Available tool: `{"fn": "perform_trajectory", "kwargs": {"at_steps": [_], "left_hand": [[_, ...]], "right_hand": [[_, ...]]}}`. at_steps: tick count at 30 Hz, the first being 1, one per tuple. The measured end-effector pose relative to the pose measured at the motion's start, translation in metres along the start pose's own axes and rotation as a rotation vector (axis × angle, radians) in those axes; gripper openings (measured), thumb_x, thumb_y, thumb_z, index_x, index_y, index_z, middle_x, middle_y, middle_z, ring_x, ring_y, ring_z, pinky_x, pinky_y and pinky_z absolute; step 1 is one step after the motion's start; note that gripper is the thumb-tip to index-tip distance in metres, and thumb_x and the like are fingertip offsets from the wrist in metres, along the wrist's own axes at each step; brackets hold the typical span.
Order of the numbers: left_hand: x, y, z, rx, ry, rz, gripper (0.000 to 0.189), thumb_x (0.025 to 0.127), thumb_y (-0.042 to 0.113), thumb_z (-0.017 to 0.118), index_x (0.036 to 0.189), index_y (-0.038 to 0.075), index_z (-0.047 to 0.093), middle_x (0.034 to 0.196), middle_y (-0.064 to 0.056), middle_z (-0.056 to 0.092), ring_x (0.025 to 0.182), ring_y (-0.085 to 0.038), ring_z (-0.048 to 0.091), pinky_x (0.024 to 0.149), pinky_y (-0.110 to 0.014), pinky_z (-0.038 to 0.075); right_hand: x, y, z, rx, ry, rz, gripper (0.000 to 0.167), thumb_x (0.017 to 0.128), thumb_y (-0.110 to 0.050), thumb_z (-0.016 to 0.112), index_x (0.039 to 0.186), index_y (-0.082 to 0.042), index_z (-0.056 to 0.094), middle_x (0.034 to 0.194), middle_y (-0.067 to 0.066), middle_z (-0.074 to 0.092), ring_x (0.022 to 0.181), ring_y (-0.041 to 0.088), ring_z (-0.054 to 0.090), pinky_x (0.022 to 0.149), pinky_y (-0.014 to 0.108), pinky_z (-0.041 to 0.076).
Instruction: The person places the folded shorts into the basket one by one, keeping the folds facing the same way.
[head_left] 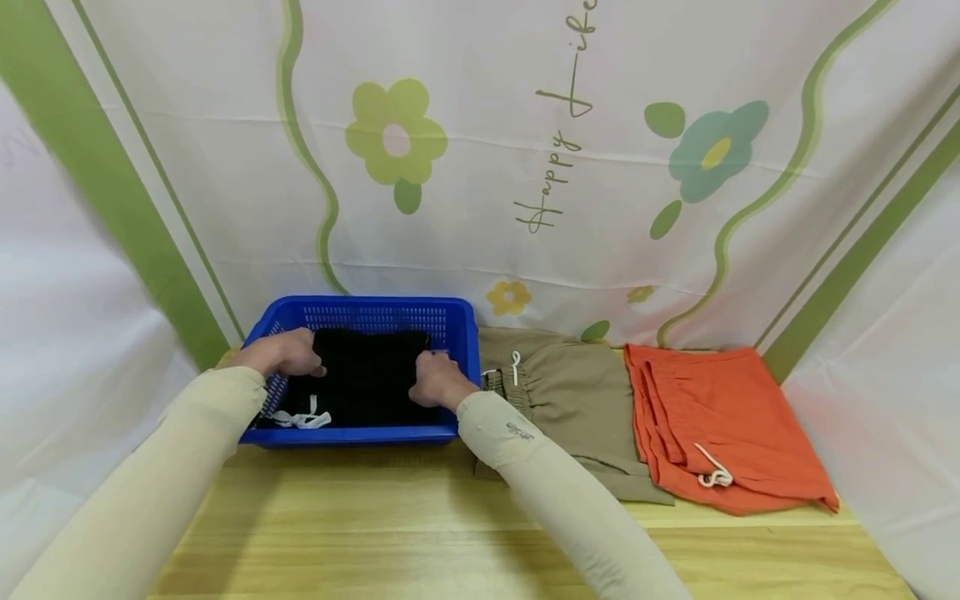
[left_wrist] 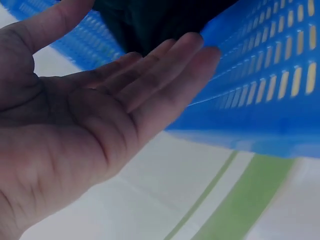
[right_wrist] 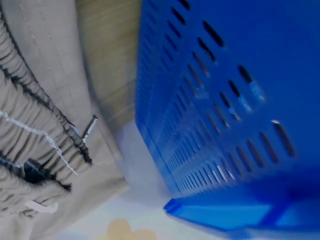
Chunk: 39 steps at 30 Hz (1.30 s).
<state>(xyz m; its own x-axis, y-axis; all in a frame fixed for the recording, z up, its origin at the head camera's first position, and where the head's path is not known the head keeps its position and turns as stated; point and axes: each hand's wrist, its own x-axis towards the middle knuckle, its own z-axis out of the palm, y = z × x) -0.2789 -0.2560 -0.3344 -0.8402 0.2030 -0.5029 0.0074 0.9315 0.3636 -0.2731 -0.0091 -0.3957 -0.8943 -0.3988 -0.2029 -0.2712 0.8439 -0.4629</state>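
Two cream-sleeved arms (head_left: pixel 142 492) angled in from 8 and 4 o'clock, blue basket (head_left: pixel 352 436) between, black garment (head_left: pixel 367 379) inside, left hand (head_left: pixel 287 353) near its 10 o'clock, fingers straight, right hand (head_left: pixel 438 379) at 3 o'clock, fingers bent, can't tell if pinching.

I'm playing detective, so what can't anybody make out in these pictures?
Head view: the blue basket's floor under the black cloth, which covers it.
Head view: whether the right hand grips the cloth; the hand itself hides its fingertips.
Head view: the lettering on the right sleeve, too small to read.
Right wrist view: the rest of the tan garment, cut off by the left edge.
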Motion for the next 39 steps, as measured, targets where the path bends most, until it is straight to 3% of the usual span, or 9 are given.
{"fn": "perform_trajectory", "kwargs": {"at_steps": [1,3,4,5,9,13,16,26,39], "left_hand": [[-0.003,0.002,0.000,0.015,0.011,0.006,0.068,0.103,0.017,0.057,0.144,-0.026,0.024,0.142,-0.047,0.033,0.093,-0.038,0.062,0.082,-0.044,0.052],[-0.009,0.008,0.000,0.041,0.043,0.027,0.072,0.103,0.019,0.057,0.146,-0.026,0.021,0.149,-0.047,0.024,0.125,-0.054,0.047,0.098,-0.055,0.047],[-0.013,0.012,0.000,0.055,0.062,0.039,0.072,0.103,0.021,0.057,0.146,-0.025,0.022,0.150,-0.046,0.022,0.135,-0.058,0.034,0.103,-0.060,0.042],[-0.016,0.015,0.001,0.064,0.082,0.052,0.071,0.103,0.022,0.058,0.146,-0.024,0.025,0.150,-0.045,0.024,0.136,-0.059,0.031,0.105,-0.063,0.040],[-0.028,0.027,0.004,0.084,0.154,0.112,0.068,0.103,0.025,0.059,0.146,-0.020,0.032,0.147,-0.043,0.034,0.132,-0.058,0.039,0.101,-0.064,0.042],[-0.038,0.037,0.009,0.065,0.195,0.157,0.068,0.103,0.028,0.059,0.147,-0.016,0.034,0.141,-0.041,0.044,0.125,-0.055,0.048,0.096,-0.062,0.046],[-0.044,0.044,0.013,0.041,0.217,0.178,0.068,0.103,0.031,0.059,0.148,-0.014,0.036,0.138,-0.040,0.048,0.123,-0.054,0.050,0.094,-0.062,0.048],[-0.061,0.065,0.028,0.019,0.315,0.248,0.065,0.102,0.031,0.063,0.148,-0.009,0.041,0.137,-0.037,0.051,0.120,-0.051,0.054,0.091,-0.061,0.049],[-0.070,0.084,0.056,-0.015,0.484,0.297,0.058,0.099,0.030,0.068,0.144,-0.001,0.050,0.131,-0.028,0.059,0.108,-0.044,0.062,0.082,-0.058,0.053]], "right_hand": [[-0.002,0.000,-0.001,-0.009,-0.003,-0.002,0.016,0.095,-0.011,0.065,0.082,-0.008,0.055,0.106,0.015,0.061,0.078,0.027,0.055,0.062,0.035,0.044],[-0.006,-0.002,-0.004,-0.029,-0.011,-0.011,0.011,0.095,-0.012,0.064,0.087,-0.007,0.059,0.114,0.017,0.062,0.087,0.030,0.059,0.066,0.036,0.046],[-0.008,-0.002,-0.006,-0.032,-0.016,-0.020,0.011,0.095,-0.012,0.064,0.087,-0.006,0.059,0.112,0.017,0.063,0.088,0.030,0.058,0.066,0.036,0.045],[-0.011,-0.003,-0.008,-0.040,-0.019,-0.031,0.011,0.096,-0.012,0.063,0.087,-0.006,0.060,0.109,0.017,0.063,0.088,0.030,0.058,0.067,0.036,0.045],[-0.022,-0.003,-0.016,-0.043,-0.013,-0.088,0.017,0.098,-0.014,0.063,0.086,-0.002,0.062,0.089,0.015,0.059,0.072,0.024,0.049,0.063,0.035,0.042],[-0.034,-0.002,-0.023,-0.059,0.039,-0.142,0.027,0.100,-0.019,0.064,0.118,0.002,0.068,0.113,0.017,0.067,0.091,0.028,0.065,0.076,0.037,0.055],[-0.042,0.001,-0.028,-0.079,0.083,-0.172,0.040,0.101,-0.022,0.065,0.134,-0.001,0.063,0.130,0.015,0.064,0.108,0.030,0.066,0.089,0.041,0.055],[-0.068,0.012,-0.044,-0.077,0.223,-0.243,0.034,0.099,-0.023,0.067,0.128,-0.006,0.067,0.113,0.008,0.067,0.104,0.023,0.062,0.095,0.044,0.049],[-0.103,0.036,-0.055,-0.003,0.384,-0.291,0.032,0.099,-0.022,0.069,0.127,-0.008,0.066,0.111,0.005,0.066,0.102,0.023,0.062,0.089,0.044,0.051]]}}
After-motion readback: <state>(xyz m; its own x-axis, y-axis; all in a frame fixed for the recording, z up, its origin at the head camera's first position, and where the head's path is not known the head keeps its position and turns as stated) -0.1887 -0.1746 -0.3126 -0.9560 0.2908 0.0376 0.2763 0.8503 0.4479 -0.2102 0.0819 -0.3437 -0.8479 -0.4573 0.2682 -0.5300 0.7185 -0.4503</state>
